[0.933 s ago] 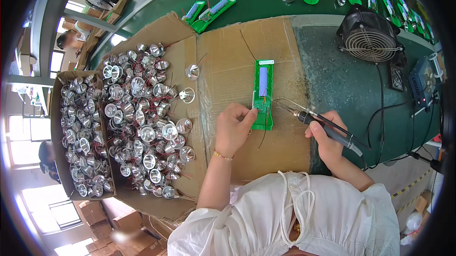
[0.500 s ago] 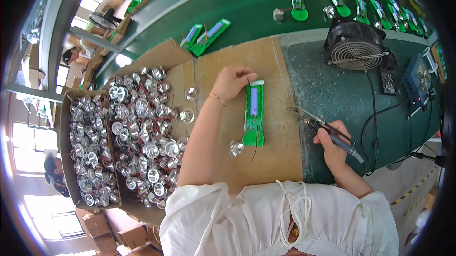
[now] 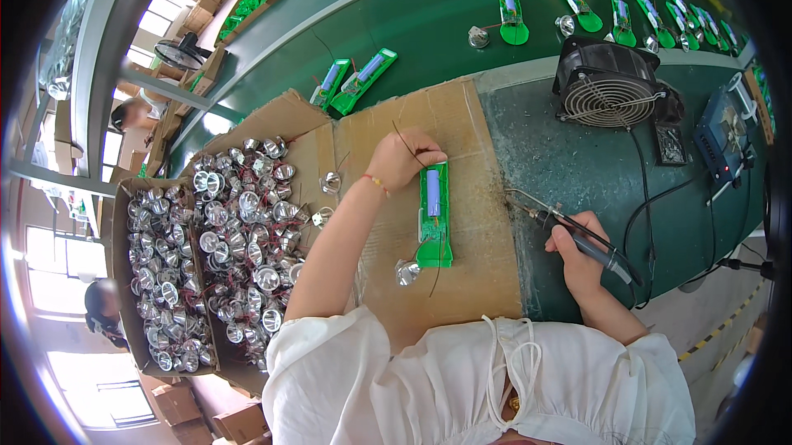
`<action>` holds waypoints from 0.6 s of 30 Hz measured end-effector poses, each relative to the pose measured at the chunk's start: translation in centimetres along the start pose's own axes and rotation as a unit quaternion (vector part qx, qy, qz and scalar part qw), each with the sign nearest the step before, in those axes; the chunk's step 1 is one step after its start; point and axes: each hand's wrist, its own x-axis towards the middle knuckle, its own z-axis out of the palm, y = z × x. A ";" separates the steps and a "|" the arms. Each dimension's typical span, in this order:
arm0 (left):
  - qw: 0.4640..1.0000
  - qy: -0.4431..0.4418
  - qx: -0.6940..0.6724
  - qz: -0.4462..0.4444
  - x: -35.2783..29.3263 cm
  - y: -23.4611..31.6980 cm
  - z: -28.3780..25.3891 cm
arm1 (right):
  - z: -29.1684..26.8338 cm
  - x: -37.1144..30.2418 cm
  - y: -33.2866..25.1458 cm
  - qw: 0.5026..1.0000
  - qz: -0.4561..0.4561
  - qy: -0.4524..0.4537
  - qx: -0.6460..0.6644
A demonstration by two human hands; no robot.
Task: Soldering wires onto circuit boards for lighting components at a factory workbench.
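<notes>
On the cardboard sheet in front of me lies a green plastic lamp shell (image 3: pixel 441 256) holding a blue cylindrical battery cell (image 3: pixel 433 195). A silver reflector (image 3: pixel 407 273) hangs off its near left side by a wire, resting on the cardboard. My left hand (image 3: pixel 403 159) is at the shell's far end, thumb and fingers pinched on a thin dark wire (image 3: pixel 405 141) that sticks up past the fingers. Wrapped round a soldering iron (image 3: pixel 547 221) with a thin metal tube along it, my right hand (image 3: pixel 579 257) stays right of the cardboard, its tip apart from the shell.
Cartons full of silver reflectors (image 3: pixel 247 206) stand at the left; a loose reflector (image 3: pixel 331 183) lies beside them. Beyond is a green belt (image 3: pixel 429 41) with several lamp shells. A black fan (image 3: pixel 606 86) and a blue soldering station (image 3: pixel 724 136) with cables occupy the right.
My left hand and the shell have come slightly nearer to me. The dark wire now rises visibly from the left fingers. My right hand holds the iron in nearly the same place.
</notes>
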 end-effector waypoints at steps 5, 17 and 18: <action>0.940 0.252 -0.060 -0.222 -5.0 2.4 -0.5 | -0.6 -0.3 0.1 0.999 -0.016 0.001 -0.035; 0.982 0.052 0.051 -0.172 -0.2 4.8 1.0 | -1.0 0.6 0.4 1.000 0.009 0.015 -0.006; 0.982 0.070 0.065 -0.163 2.1 3.9 0.4 | -1.1 0.6 0.5 1.000 0.014 0.016 -0.004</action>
